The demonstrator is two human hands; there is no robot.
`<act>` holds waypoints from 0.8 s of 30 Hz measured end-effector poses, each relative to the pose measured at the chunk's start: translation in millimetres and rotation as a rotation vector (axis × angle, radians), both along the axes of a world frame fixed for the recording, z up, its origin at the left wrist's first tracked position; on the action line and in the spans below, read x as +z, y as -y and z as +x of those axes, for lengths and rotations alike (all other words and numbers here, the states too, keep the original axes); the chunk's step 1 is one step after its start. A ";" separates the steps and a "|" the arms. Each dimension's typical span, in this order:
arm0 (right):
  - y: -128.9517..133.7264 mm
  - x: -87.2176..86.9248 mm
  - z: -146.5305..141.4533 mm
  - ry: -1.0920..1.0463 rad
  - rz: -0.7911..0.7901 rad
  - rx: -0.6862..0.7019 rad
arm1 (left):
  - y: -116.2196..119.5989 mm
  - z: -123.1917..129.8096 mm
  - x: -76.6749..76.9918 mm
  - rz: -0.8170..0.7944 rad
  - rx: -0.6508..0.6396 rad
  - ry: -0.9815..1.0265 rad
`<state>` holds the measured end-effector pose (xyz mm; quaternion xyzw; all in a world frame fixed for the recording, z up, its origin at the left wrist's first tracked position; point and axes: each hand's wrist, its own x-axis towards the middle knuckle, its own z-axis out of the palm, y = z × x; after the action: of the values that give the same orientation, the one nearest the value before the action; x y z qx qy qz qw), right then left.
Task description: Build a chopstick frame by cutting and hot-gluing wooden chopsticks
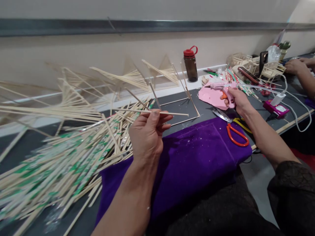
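A thin wooden stick [176, 113] is pinched between the thumb and fingers of my left hand [150, 131], held roughly level above the purple cloth [197, 157]. My right hand [237, 100] is wrapped round the handle of a pink glue gun [222, 87], whose nozzle points left over a pink sheet [211, 98]. Just beyond my left hand stands a frame of sticks [199, 115], with several sticks rising from its corners. Scissors with red and yellow handles [237, 136] lie below my right hand, partly on the cloth.
Many sticks in green-printed wrappers [81, 160] are heaped at the left. Behind them stand twisted stick structures [128, 78]. A brown bottle with a red lid [190, 65] is near the wall. At the right are a magenta power block [275, 108], white cables and another person's hands [296, 65].
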<state>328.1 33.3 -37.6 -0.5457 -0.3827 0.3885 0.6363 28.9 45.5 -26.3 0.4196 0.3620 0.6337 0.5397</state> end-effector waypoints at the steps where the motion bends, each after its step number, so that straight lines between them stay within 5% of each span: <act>1: -0.7 -0.5 0.6 -0.029 -0.021 0.004 | 0.5 0.4 0.5 0.001 -0.001 0.003; 12: 2.3 2.2 -1.4 -0.176 -0.083 0.078 | 2.8 0.3 1.2 0.011 -0.024 0.013; 24: 4.2 -4.3 5.3 -0.113 0.037 0.250 | 4.5 2.5 3.1 0.018 -0.028 -0.002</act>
<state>333.4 29.1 -41.9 -0.4592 -0.4183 0.4879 0.6133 31.4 40.9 -23.2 0.4303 0.3509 0.6289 0.5442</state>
